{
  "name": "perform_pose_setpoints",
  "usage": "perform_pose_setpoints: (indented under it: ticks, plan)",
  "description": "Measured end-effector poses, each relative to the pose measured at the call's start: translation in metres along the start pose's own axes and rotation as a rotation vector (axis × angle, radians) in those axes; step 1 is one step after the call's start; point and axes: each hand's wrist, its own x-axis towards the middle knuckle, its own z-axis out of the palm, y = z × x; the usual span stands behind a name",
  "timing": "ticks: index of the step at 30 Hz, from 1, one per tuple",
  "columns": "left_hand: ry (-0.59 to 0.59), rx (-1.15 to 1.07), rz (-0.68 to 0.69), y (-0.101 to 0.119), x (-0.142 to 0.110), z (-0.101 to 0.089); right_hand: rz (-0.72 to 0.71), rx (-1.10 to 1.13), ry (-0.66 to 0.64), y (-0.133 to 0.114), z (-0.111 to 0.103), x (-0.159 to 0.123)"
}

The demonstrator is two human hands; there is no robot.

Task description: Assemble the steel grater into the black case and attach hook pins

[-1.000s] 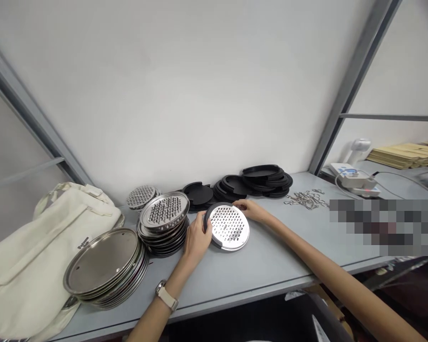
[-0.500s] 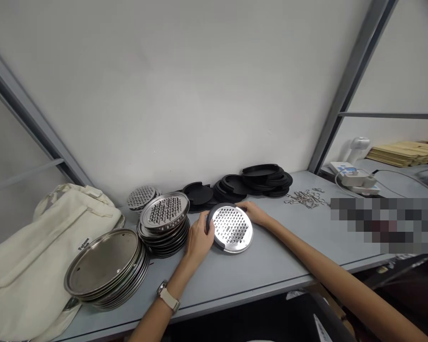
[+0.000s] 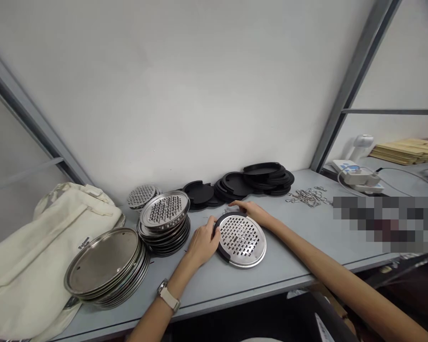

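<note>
A round metal grater (image 3: 241, 240), its left and back edge wrapped in a black curved holder (image 3: 225, 252), is low over the grey table, face up. My left hand (image 3: 203, 241) grips its left edge, thumb on the black rim. At the back edge, my right hand (image 3: 251, 212) curls its fingers over the rim; the fingertips are partly hidden. A small metal clip (image 3: 226, 210) shows just behind the grater, near those fingertips. Left of my left hand, another grater disc (image 3: 165, 210) tops a stack of dark-edged round pieces (image 3: 167, 243).
Round metal plates (image 3: 103, 261) are stacked at front left, beside a cream cloth bag (image 3: 53, 256). More grater discs (image 3: 141, 195) stand by the wall. Black round holders (image 3: 267, 178) lie in piles along the back. Loose metal clips (image 3: 308, 196) are scattered at right.
The grater has come nearer to me and slightly right, lying flatter, with both hands moving along. The metal clip behind it now shows.
</note>
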Motion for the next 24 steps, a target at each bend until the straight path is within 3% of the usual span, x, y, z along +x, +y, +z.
perform_pose_setpoints:
  ticks: [10, 18, 24]
  plan:
    - [-0.004, 0.119, -0.005, -0.002, 0.001, 0.003, -0.085, -0.046, -0.045, -0.016, -0.001, -0.002]
    - [-0.007, 0.097, 0.002, -0.004, 0.0, 0.002, 0.03, -0.082, 0.015, -0.004, -0.001, -0.004]
    - [0.007, 0.105, -0.03, -0.007, 0.003, 0.002, 0.149, -0.094, 0.027, 0.002, -0.008, -0.025]
